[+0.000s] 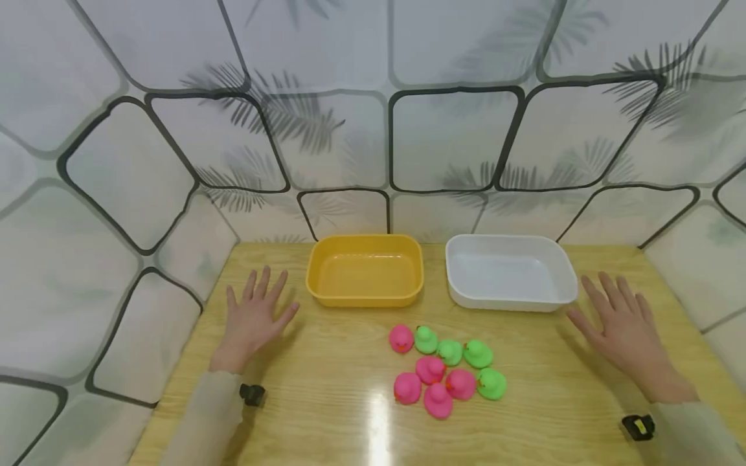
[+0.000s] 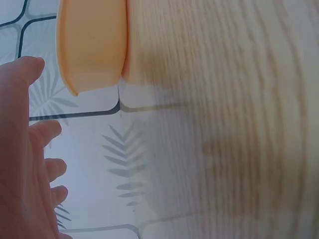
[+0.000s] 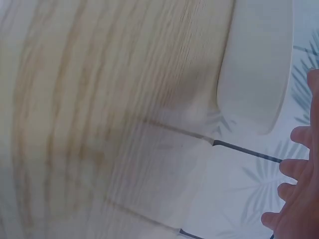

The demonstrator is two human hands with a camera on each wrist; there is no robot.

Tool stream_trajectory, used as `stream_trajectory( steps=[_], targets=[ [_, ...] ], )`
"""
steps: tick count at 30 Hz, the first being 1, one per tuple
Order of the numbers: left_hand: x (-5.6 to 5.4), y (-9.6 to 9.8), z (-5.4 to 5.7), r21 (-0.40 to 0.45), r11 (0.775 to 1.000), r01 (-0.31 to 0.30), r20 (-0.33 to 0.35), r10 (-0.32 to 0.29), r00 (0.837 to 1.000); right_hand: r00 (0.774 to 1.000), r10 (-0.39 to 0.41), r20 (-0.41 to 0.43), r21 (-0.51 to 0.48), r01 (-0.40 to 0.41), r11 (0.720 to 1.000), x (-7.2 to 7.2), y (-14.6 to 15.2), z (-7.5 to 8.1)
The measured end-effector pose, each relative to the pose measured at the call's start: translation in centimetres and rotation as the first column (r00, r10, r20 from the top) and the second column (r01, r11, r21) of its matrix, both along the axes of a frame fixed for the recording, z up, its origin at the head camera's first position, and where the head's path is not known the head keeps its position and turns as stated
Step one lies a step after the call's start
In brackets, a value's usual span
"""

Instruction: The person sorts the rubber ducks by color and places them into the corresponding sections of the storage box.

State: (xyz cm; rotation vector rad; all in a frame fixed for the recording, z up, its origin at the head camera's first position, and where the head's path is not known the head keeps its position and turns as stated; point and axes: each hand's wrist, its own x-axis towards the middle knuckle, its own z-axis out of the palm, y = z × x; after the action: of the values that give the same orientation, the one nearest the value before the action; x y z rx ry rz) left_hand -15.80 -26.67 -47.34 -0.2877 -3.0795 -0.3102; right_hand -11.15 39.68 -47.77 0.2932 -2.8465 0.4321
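Note:
My left hand (image 1: pixel 253 323) has its fingers spread, palm down over the wooden table, left of a yellow tray (image 1: pixel 364 302). To the right of a white tray (image 1: pixel 507 305), my right hand (image 1: pixel 626 333) is spread the same way, its thumb near the tray's front corner. Neither hand holds anything. Between them, in front of the trays, lies a cluster of small rubber ducks: several pink ones, such as the pink duck (image 1: pixel 438 400), and several green ones, such as the green duck (image 1: pixel 491 384). Both wrist views show the fingers beside a tray's outer wall.
The wooden table (image 1: pixel 315 414) meets a wall (image 1: pixel 449 139) with a stone-and-leaf pattern right behind the trays. Patterned panels also rise at the left and right. Each wrist wears a small black device, such as the left wrist camera (image 1: pixel 252 395).

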Motion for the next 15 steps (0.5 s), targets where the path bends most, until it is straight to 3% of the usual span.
stream_trajectory(
  steps=[9, 15],
  targets=[
    [0.5, 0.4, 0.2, 0.033, 0.999, -0.001, -0.043, 0.002, 0.999, 0.984, 0.107, -0.143, -0.090, -0.121, 0.989, -1.2, -2.1, 1.0],
    [1.5, 1.3, 0.4, 0.068, 0.998, 0.016, -0.115, -0.008, 0.993, 0.979, 0.161, -0.125, -0.162, -0.180, 0.970, -2.1, -4.6, 2.2]
  ],
)
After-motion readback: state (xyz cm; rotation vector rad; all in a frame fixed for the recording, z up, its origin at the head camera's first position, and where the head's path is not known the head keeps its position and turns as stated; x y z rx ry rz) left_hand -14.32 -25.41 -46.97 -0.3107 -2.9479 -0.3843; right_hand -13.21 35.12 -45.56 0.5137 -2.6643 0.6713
